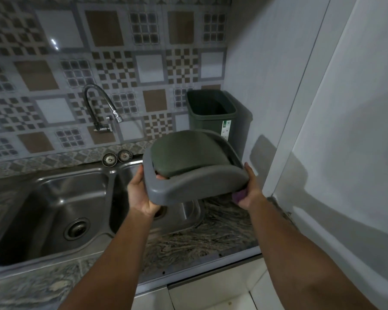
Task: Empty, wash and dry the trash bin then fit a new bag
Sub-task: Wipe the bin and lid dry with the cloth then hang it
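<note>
both hands have a grip on the lid (195, 173): left hand (141, 193) curled round its left edge with a finger poking into the flap opening, right hand (250, 189) clamping the right edge along with something purple (239, 195). lid's up over the sink (54, 211). bin (213, 117) sits open on the table (211, 238) in the corner behind.

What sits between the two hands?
The grey swing lid, in the head view: the left hand grips one end, the right hand the other, with something purple tucked under the right.
</note>
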`<state>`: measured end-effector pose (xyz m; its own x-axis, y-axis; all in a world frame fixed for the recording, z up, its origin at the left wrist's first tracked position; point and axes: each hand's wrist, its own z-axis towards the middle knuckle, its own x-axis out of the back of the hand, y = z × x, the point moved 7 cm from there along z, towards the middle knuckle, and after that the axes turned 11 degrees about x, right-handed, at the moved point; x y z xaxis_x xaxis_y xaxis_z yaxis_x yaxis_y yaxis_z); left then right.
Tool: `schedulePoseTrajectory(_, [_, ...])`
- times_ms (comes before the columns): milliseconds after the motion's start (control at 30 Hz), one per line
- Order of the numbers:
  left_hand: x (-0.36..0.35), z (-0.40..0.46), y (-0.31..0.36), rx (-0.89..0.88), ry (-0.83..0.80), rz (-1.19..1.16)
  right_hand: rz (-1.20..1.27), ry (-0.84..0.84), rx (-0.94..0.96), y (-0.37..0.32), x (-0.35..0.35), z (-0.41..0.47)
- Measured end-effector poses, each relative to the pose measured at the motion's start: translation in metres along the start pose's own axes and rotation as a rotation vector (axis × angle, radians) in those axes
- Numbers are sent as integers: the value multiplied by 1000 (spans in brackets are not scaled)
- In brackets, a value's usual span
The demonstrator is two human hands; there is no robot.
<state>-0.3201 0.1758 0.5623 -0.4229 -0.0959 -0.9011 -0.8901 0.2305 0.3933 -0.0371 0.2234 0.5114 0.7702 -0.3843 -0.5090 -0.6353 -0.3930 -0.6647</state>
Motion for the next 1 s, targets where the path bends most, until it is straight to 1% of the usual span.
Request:
schedulePoseTrajectory(67, [2, -9, 9, 31, 30, 77, 23, -109, 15, -1, 2, -9])
schedulePoseTrajectory(133, [5, -17, 19, 34, 97, 161, 1, -154, 26, -2, 3, -8])
schedulePoseTrajectory(167, [10, -18, 23, 48, 157, 224, -26, -154, 30, -3, 5, -7])
schedulePoseTrajectory(200, [15, -18, 25, 77, 223, 299, -40, -169, 41, -7, 6, -8])
schedulePoseTrajectory(300, [47, -13, 33, 143, 543, 616, -135, -195, 137, -22, 6, -7])
schedulePoseTrajectory(333, [52, -12, 34, 138, 601, 680, -185, -198, 179, -25, 3, -7])
schedulePoseTrajectory(367, [55, -11, 34, 110, 623, 703, -261, -182, 244, -28, 3, -6])
schedulePoseTrajectory(467, [52, -15, 35, -22, 686, 760, -416, -49, 461, -36, 3, -9])
schedulePoseTrajectory(533, [53, -16, 35, -51, 700, 783, -504, 17, 585, -45, 3, -12])
schedulePoseTrajectory(667, [62, -18, 39, -150, 727, 723, -779, -10, 870, -54, -12, -24])
schedulePoseTrajectory(733, [60, -19, 40, -174, 733, 705, -880, 43, 1048, -60, -21, -38])
schedulePoseTrajectory(800, [57, -21, 41, -199, 751, 688, -909, 118, 1172, -64, -28, -51])
schedulePoseTrajectory(867, [57, -21, 41, -217, 766, 665, -957, 109, 1265, -64, -40, -62])
schedulePoseTrajectory(933, [55, -22, 41, -233, 769, 640, -1072, 50, 1342, -60, -56, -69])
schedulePoseTrajectory(1000, [53, -20, 36, -229, 762, 600, -1161, -23, 1377, -51, -70, -72])
